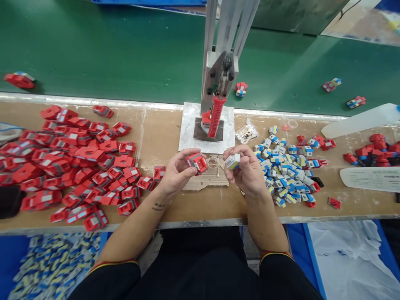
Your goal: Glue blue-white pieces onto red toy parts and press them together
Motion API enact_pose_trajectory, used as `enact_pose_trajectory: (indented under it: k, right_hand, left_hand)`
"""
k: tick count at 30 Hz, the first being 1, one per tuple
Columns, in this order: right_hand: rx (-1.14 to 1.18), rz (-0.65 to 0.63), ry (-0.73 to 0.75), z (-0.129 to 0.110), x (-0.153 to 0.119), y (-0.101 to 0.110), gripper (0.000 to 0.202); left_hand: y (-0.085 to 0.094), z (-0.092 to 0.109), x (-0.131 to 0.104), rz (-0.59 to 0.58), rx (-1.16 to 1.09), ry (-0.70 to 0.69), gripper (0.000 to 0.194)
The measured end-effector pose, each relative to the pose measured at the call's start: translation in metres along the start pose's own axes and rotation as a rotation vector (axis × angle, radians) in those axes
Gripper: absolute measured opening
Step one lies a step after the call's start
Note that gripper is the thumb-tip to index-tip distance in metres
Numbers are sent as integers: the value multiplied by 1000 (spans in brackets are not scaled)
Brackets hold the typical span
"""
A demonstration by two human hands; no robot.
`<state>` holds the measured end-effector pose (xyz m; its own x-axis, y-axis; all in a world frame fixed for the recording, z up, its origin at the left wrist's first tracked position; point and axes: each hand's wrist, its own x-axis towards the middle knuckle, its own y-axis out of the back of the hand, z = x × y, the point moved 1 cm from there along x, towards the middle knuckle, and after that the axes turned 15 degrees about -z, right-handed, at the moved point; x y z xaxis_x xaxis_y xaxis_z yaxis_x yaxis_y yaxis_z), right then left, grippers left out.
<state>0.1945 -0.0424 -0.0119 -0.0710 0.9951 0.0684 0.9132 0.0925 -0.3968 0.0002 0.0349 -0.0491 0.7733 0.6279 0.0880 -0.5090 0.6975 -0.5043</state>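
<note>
Between thumb and fingers, my left hand point(178, 170) holds a red plastic toy part point(198, 163) with a recess facing up. My right hand point(248, 170) pinches a small white toy part point(232, 161), mostly covered by the fingers. The two parts are apart, side by side over the bench. Just behind them a hand press point(220, 75) with a red handle point(216, 116) stands on a white plate point(188, 129). Another red piece point(206, 118) sits at the press base, partly hidden by the handle.
Red parts point(84, 154) are heaped on the left, white-blue-yellow parts point(283, 166) on the right. A small bag of swabs point(246, 132) lies by the press. Assembled pieces point(240, 89) rest on the green belt point(140, 54). White bottles point(359, 121) lie at right.
</note>
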Motion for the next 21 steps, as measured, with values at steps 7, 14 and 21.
enact_pose_trajectory:
  k: [7,14,21]
  right_hand:
    - [-230,-55,17,-1,-4,-6,47]
    - [-644,32,141,11,-7,-19,32]
    - [-610,14,166,17,-8,-25,26]
  left_hand:
    - [3,-4,-2,30,56,-14,67]
    - [4,-6,-3,53,178,-64,63]
    - [-1,-3,-2,60,234,-120,57]
